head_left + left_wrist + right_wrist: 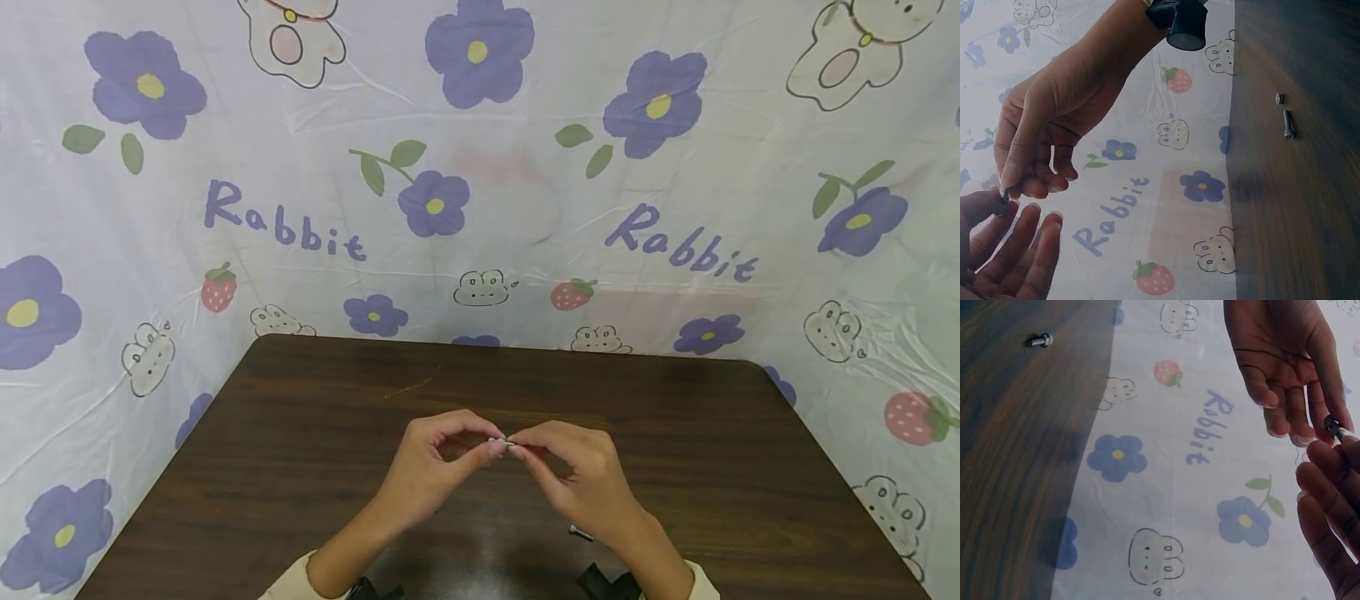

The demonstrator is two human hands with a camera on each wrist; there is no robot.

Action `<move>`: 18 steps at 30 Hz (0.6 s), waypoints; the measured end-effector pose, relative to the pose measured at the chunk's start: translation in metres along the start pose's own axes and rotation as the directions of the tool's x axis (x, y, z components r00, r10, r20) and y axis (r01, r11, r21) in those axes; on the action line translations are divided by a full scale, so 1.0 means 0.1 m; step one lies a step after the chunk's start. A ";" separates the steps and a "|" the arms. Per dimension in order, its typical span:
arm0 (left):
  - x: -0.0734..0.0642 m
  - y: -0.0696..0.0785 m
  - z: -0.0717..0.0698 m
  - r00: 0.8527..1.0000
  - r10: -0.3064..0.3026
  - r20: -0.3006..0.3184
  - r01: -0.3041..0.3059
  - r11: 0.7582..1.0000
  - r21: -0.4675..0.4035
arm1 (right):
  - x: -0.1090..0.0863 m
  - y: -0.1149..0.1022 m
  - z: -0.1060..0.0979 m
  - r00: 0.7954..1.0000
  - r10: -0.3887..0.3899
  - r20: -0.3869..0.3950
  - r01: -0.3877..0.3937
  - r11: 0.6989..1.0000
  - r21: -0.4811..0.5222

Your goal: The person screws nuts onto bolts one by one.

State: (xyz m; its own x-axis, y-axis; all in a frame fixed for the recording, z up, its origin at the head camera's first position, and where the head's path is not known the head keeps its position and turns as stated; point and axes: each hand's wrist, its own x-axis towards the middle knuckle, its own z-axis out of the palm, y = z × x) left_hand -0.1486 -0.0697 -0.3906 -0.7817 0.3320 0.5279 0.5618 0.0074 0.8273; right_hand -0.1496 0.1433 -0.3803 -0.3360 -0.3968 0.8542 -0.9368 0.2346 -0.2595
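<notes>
Over the table, my left hand [431, 471] and right hand [585, 467] meet fingertip to fingertip. Between them is a small metal bolt [1335, 427], mostly covered by the fingers. Thumb and index finger of the left hand pinch one end; those of the right pinch the other. Whether a nut sits on it cannot be told. On the table below the right hand lies another bolt [1289, 126], with a loose nut [1279, 99] beside it in the left wrist view. A third bolt, with a nut on it [1040, 341], lies on the table in the right wrist view.
The dark wooden table [315, 392] has a printed cloth [525, 233] hanging behind it and at both sides. A thin thread-like strand [412, 386] lies toward the back. A black wrist device [1186, 28] is strapped to the right wrist.
</notes>
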 end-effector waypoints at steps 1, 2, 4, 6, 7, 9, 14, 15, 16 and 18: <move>0.00 0.00 0.00 1.000 -0.004 0.002 0.004 1.000 0.001 | 0.00 0.00 0.00 1.000 0.000 0.002 0.000 1.000 0.002; 0.00 -0.01 0.00 1.000 -0.007 0.004 0.007 1.000 0.007 | 0.00 0.00 0.00 1.000 0.000 0.004 0.000 1.000 0.004; 0.00 -0.01 0.01 1.000 -0.019 0.005 0.019 1.000 0.011 | 0.00 -0.01 0.00 1.000 0.000 0.006 0.000 1.000 0.008; 0.00 -0.01 0.01 0.999 -0.038 0.004 0.038 0.999 0.005 | 0.01 -0.01 0.00 1.000 0.001 0.007 -0.001 1.000 0.009; 0.01 -0.01 0.01 0.999 -0.045 0.002 0.045 0.999 -0.005 | 0.01 -0.01 0.00 1.000 0.001 0.006 -0.001 1.000 0.006; 0.01 0.00 0.01 0.999 -0.050 -0.014 0.049 0.998 -0.036 | 0.01 -0.01 0.00 1.000 0.000 0.001 0.000 1.000 -0.001; 0.01 0.00 -0.02 0.996 0.071 -0.056 -0.073 0.997 -0.035 | 0.01 -0.01 0.00 1.000 -0.001 -0.012 0.001 1.000 -0.019; 0.01 -0.01 -0.02 0.993 0.101 -0.057 -0.102 0.995 -0.022 | 0.01 -0.01 0.00 1.000 -0.002 -0.013 0.002 1.000 -0.020; 0.01 -0.01 -0.02 0.991 0.125 -0.054 -0.126 0.992 -0.011 | 0.00 -0.01 0.00 1.000 -0.003 -0.015 0.003 1.000 -0.020; 0.01 -0.02 -0.02 0.988 0.148 -0.044 -0.148 0.989 -0.002 | 0.00 -0.01 0.00 1.000 -0.005 -0.015 0.005 1.000 -0.015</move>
State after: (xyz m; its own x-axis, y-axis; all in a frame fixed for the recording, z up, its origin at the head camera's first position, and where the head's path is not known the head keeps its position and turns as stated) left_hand -0.1509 -0.0714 -0.3916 -0.7010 0.2878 0.6525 0.6710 -0.0440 0.7402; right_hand -0.1488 0.1429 -0.3804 -0.3298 -0.3850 0.8620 -0.9369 0.2459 -0.2486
